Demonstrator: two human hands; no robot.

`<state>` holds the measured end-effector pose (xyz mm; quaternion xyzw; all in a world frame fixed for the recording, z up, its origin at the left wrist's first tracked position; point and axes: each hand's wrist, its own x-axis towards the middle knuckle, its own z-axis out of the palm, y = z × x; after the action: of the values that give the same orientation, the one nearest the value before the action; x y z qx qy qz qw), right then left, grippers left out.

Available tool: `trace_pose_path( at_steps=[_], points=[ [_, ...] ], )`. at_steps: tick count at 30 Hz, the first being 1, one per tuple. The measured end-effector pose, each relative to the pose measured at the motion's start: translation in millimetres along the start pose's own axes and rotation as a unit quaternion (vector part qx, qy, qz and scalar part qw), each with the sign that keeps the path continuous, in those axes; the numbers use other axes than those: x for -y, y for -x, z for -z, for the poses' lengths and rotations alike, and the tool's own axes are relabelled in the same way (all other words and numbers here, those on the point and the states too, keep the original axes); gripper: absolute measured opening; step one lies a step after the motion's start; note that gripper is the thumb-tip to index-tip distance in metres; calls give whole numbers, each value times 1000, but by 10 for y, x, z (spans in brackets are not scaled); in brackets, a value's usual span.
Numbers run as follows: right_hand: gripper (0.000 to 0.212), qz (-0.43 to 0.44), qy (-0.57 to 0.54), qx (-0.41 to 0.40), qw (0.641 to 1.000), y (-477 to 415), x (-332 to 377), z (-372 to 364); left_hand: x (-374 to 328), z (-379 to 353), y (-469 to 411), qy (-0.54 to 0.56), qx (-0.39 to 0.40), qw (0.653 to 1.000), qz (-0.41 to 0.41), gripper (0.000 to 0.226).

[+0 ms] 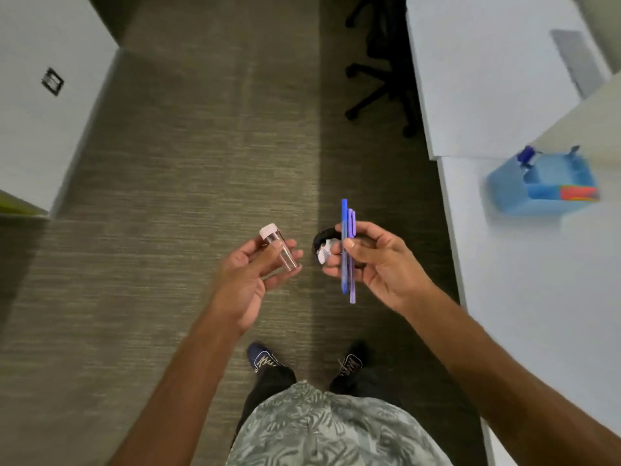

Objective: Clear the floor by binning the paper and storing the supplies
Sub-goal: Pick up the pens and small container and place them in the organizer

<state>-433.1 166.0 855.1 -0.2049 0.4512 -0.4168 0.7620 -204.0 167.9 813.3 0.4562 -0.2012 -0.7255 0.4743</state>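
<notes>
My left hand (255, 274) holds a small clear vial with a pale pink cap (279, 247), tilted, above the carpet. My right hand (376, 264) grips two pens (347, 227), one blue and one purple, held upright side by side. Below and behind my right hand stands a small black bin (319, 240) on the floor, with crumpled white paper (326, 252) inside it. A blue desk organizer (537, 186) sits on the white desk at the right, with a few supplies in its compartments.
A white desk (504, 264) runs along the right side. A black office chair base (383, 85) stands at the top centre. A white cabinet or wall (43, 105) is at the left. My feet (302, 361) stand on grey carpet.
</notes>
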Motion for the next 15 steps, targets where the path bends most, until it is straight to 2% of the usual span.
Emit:
trace_pose_path(
  at_steps=[2, 6, 8, 10, 15],
  points=[
    [45, 22, -11, -14, 1000, 189, 99, 301, 138, -298, 7, -6, 14, 1000, 1, 44],
    [26, 71, -12, -54, 996, 485, 230, 874, 451, -861, -12, -14, 41, 999, 16, 53],
    [21, 94, 32, -91, 991, 617, 288, 1121, 617, -1124, -46, -21, 62, 997, 28, 54],
    [18, 110, 75, -130, 983, 739, 360, 1338, 762, -1389, -99, -33, 85, 995, 41, 49],
    [14, 142, 46, -190, 970, 960, 603, 1785, 1016, -2035, -280, -76, 122, 988, 64, 49]
  ],
)
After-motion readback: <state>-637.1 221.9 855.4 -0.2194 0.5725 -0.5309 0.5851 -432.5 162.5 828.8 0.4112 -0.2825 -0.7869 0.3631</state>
